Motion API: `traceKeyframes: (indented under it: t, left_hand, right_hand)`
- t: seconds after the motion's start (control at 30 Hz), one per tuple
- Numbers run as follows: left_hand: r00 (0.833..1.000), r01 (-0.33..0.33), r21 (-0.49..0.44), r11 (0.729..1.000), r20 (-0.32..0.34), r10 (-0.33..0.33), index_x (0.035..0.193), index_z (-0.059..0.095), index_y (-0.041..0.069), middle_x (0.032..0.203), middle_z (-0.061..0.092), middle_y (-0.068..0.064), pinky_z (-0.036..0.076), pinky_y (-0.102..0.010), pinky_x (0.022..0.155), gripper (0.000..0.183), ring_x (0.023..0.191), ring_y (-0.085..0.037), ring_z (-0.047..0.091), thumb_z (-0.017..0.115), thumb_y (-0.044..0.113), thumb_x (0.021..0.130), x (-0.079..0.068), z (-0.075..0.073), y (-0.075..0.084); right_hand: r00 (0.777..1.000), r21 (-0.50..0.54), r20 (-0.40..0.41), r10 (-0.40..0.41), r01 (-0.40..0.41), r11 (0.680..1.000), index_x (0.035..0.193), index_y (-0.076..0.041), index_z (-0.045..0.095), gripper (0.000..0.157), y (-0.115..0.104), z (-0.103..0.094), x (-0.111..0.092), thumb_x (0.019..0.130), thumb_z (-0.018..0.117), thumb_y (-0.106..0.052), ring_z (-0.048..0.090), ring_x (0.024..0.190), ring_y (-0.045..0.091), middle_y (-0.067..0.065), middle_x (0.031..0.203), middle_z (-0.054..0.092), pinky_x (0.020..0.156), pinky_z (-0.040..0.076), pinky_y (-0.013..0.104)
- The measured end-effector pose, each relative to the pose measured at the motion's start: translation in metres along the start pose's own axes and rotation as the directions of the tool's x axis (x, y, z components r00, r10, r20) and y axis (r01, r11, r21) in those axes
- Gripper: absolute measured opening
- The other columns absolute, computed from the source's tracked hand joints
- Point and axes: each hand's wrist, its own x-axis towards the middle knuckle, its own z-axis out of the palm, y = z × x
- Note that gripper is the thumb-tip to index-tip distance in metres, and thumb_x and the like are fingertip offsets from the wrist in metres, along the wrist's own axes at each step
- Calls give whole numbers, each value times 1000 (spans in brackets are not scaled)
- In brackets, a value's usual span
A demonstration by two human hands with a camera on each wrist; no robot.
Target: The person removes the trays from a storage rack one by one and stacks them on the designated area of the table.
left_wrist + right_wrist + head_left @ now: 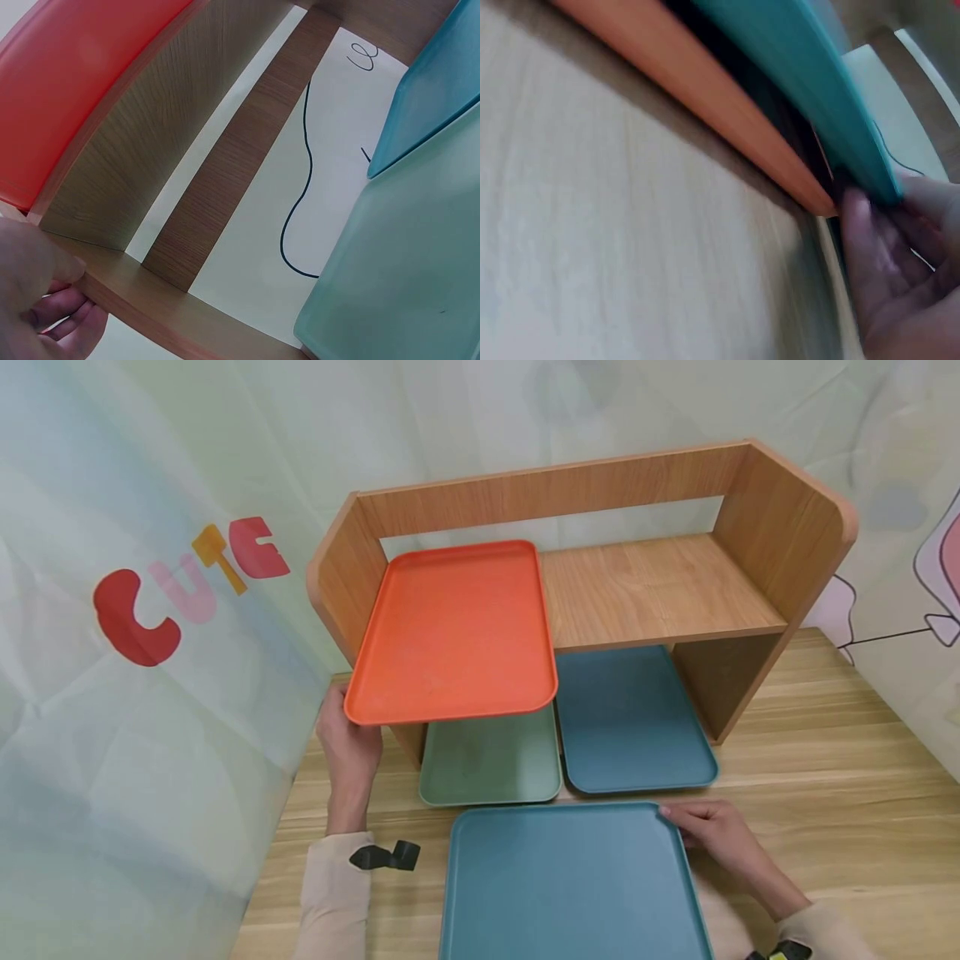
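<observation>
My left hand [351, 752] grips the front edge of the wooden desk shelf's [637, 585] left side panel [150, 307], thumb on one side and fingers curled round the other. Just above it, an orange tray [457, 635] rests on the upper board and juts past its front. My right hand [716, 835] pinches the far right corner of the near blue tray [570, 885]. In the right wrist view that blue tray [810, 82] is tilted up over another orange tray [705, 97], which is hidden in the head view.
Under the shelf lie a green tray [491, 760] on the left and a second blue tray [637, 727] on the right, both sticking out in front. Wood-grain tabletop [825, 760] surrounds them. A printed cloth backdrop [150, 735] hangs behind and at the sides.
</observation>
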Motion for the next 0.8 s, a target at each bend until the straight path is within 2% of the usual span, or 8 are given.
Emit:
traceKeyframes:
  t: [0.07, 0.17, 0.4, 0.5, 0.6, 0.8]
  left_hand:
    - [1000, -3, -7, 1000, -1, 3, 96, 56, -2, 87, 59, -18, 43, -41, 77, 11, 86, -32, 56, 51, -7, 88, 0, 0, 0]
    - [1000, -13, -8, 1000, -8, 13, 96, 56, -3, 87, 59, -18, 44, -43, 78, 11, 86, -33, 57, 51, -8, 88, -1, 0, 0]
    - [1000, -17, 3, 1000, -12, 17, 96, 56, -3, 88, 60, -18, 45, -45, 79, 11, 87, -34, 57, 51, -7, 88, 0, 1, 0]
    - [1000, -16, 1, 1000, -12, 16, 96, 56, -3, 88, 59, -18, 44, -44, 78, 11, 87, -33, 57, 51, -8, 88, 1, 1, 0]
    - [1000, -19, -3, 1000, -16, 19, 96, 56, -3, 86, 59, -18, 44, -42, 78, 12, 86, -33, 56, 50, -9, 87, 1, 0, -1]
    - [1000, -28, -31, 999, -13, 28, 96, 56, -3, 86, 58, -17, 40, -36, 76, 13, 84, -30, 54, 50, -10, 87, 0, 1, -1]
  right_hand:
    - [998, -98, -49, -32, 27, 995, 107, 4, 70, 35, -2, 3, -1, 91, 64, -27, 64, 71, 3, 10, 99, 73, 63, 55, 25]
    - [992, -197, -95, -88, 68, 978, 103, -2, 74, 30, -3, 6, -3, 91, 64, -28, 60, 68, 0, 12, 99, 73, 61, 52, 23]
    - [958, -253, -153, -243, 200, 946, 94, -6, 77, 19, 5, 9, -2, 89, 67, -21, 51, 68, 0, 2, 82, 66, 57, 46, 21]
    - [949, -260, -162, -272, 225, 939, 94, -6, 77, 17, 7, 11, -1, 89, 67, -19, 50, 66, 0, 1, 81, 64, 55, 45, 21]
    - [953, -265, -150, -262, 216, 940, 95, -7, 76, 17, 7, 12, -1, 89, 67, -20, 49, 62, 1, 2, 78, 62, 52, 44, 22]
    - [953, -335, -121, -279, 225, 915, 92, -10, 77, 15, 5, 15, 1, 89, 67, -21, 48, 60, 1, 0, 74, 63, 53, 42, 22]
